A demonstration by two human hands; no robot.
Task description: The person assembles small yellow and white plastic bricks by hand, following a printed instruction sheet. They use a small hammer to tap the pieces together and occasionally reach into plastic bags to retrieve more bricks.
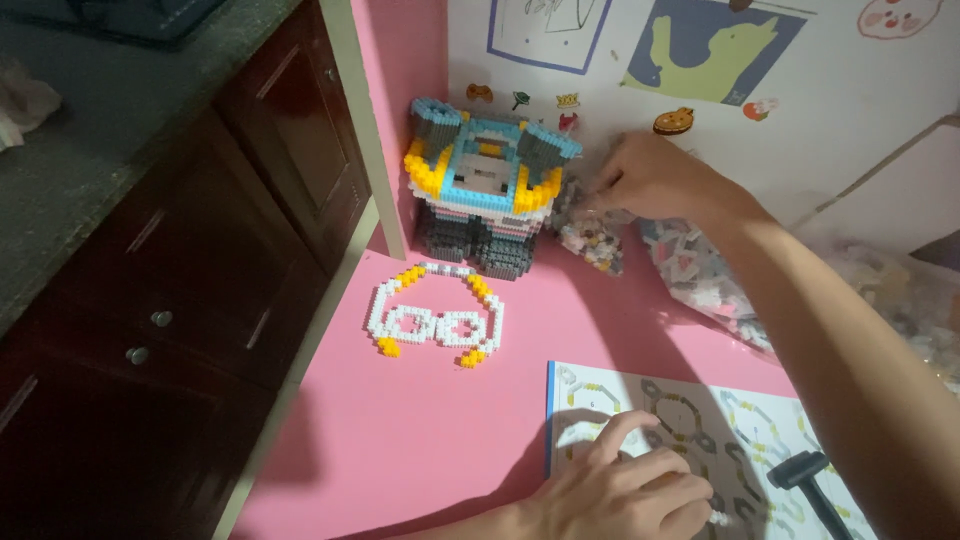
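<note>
Head view, pink table point(420, 440).

Left hand point(630, 490): palm down on the instruction sheet point(600, 395), fingers loosely spread, index stretched toward a printed diagram; it grips nothing and seems to pin the sheet flat.

Right hand point(650, 175): arm reached far across the table, fingers bunched at the mouth of a clear bag of bricks point(592, 240); whether a brick is pinched cannot be told.

Brick model point(490, 190): upright at the back against the wall, just left of the bag, grey base, blue and yellow top.

Flat brick piece point(435, 320): white with yellow ends, lying in front of the model, apart from both hands.

Black hammer point(810, 480): lies on the sheet's right part.

More bags point(720, 270): heaped right, beneath the forearm.
</note>
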